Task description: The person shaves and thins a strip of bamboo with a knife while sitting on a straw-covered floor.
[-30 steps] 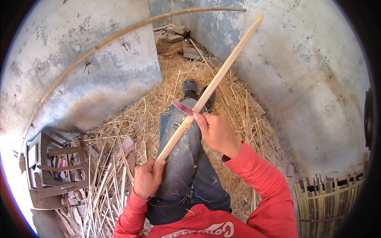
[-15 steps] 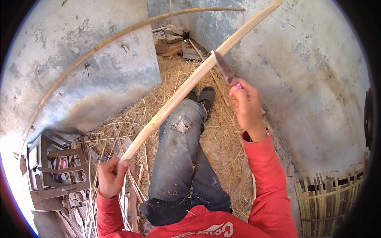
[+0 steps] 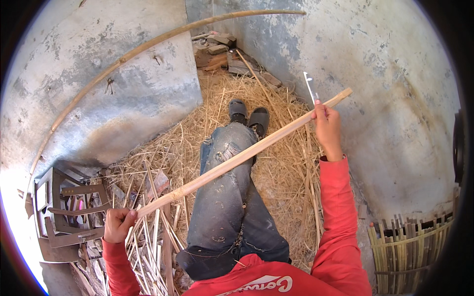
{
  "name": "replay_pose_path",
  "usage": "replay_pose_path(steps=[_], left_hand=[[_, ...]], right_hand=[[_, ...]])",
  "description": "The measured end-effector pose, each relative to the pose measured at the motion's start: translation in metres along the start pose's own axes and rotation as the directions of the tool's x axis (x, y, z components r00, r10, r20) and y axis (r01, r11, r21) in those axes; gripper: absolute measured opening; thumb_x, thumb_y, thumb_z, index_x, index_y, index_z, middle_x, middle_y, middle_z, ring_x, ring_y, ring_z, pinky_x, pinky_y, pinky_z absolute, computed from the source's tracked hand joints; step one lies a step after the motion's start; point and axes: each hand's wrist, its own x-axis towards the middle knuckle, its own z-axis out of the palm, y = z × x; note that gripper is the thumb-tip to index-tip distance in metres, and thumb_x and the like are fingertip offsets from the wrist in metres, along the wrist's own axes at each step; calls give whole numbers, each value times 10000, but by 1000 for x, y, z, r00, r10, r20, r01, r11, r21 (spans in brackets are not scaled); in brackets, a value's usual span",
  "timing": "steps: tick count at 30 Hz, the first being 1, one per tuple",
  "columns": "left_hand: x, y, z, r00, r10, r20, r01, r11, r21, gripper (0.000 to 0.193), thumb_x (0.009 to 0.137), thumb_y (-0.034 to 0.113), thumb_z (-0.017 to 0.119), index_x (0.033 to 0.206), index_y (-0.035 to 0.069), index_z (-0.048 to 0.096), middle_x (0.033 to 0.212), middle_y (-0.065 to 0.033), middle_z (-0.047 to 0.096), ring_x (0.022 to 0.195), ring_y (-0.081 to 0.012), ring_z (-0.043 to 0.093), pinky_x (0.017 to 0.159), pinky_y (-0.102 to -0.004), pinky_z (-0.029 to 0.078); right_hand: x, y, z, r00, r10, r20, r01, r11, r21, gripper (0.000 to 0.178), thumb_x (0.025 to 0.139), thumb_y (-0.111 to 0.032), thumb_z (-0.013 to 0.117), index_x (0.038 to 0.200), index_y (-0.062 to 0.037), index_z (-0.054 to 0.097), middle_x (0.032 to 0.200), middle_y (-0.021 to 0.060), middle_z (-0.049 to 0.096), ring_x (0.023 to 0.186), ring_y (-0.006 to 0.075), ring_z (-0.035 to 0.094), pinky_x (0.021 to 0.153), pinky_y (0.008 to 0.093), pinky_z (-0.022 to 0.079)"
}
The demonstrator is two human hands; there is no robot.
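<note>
A long pale split-bamboo strip (image 3: 232, 164) slants across my legs, its far end up to the right. My left hand (image 3: 119, 225) is closed around its near lower end, thumb on top. My right hand (image 3: 328, 127) is closed on a knife (image 3: 310, 88), whose narrow bright blade points up and away, seen nearly edge-on. The fingers of that hand also meet the strip a little short of its far end. The knife's handle is mostly hidden in my fist, and I cannot tell whether the blade touches the strip.
A long bent bamboo pole (image 3: 121, 60) arches against the left wall. Straw and shavings (image 3: 291, 172) cover the floor around my feet. Split strips (image 3: 150, 251) lie beside a dark slatted wooden frame (image 3: 79, 212) at left. Bricks (image 3: 217, 49) fill the far corner; a bamboo-slat basket (image 3: 410, 251) stands at right.
The strip's far end has swung down and right, and my left hand has shifted left and lower. The knife has left the middle of the strip; my right hand now touches the strip.
</note>
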Motion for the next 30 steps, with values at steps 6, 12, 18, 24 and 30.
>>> replay_pose_path(steps=[6, 12, 18, 24, 30], left_hand=[[4, -11, 3, 1000, 11, 15, -11, 1000, -23, 481, 1029, 321, 655, 698, -25, 700, 545, -53, 603, 513, -92, 537, 503, -297, 393], [4, -16, 12, 997, 69, -47, -69, 998, 0, 488, 1015, 330, 680, 691, -35, 675, 527, -83, 563, 500, -99, 510, 490, -323, 365], [9, -30, 24, 948, 279, -155, -231, 935, 271, 473, 981, 320, 721, 652, -8, 633, 499, -138, 439, 414, -245, 439, 464, -395, 312], [15, -19, 28, 885, 410, -222, -312, 875, 371, 505, 966, 329, 737, 603, 17, 573, 499, -152, 433, 406, -320, 449, 451, -413, 315], [4, -15, 27, 893, 402, -202, -305, 871, 386, 481, 955, 314, 757, 610, 23, 591, 502, -151, 432, 405, -316, 454, 448, -414, 321]], right_hand=[[3, 4, -9, 988, -10, -154, -4, 996, -93, 589, 1080, -456, 562, 691, -18, 618, 542, 27, 476, 531, 150, 455, 539, 375, 372], [11, 10, -28, 976, -64, -210, 5, 963, -270, 606, 1077, -454, 556, 677, 0, 584, 538, 100, 477, 516, 239, 468, 544, 427, 376], [5, 31, -18, 987, -69, -144, 14, 936, -353, 601, 1079, -448, 552, 708, 24, 572, 552, 154, 481, 515, 288, 433, 546, 454, 369], [-26, 16, -7, 997, -76, 14, 77, 967, -243, 567, 1094, -411, 537, 722, 15, 588, 559, 166, 498, 508, 328, 469, 536, 460, 372], [-90, -29, 25, 983, -65, 172, 94, 982, -163, 560, 1100, -389, 529, 710, 9, 586, 550, 170, 502, 477, 336, 488, 503, 472, 356]])
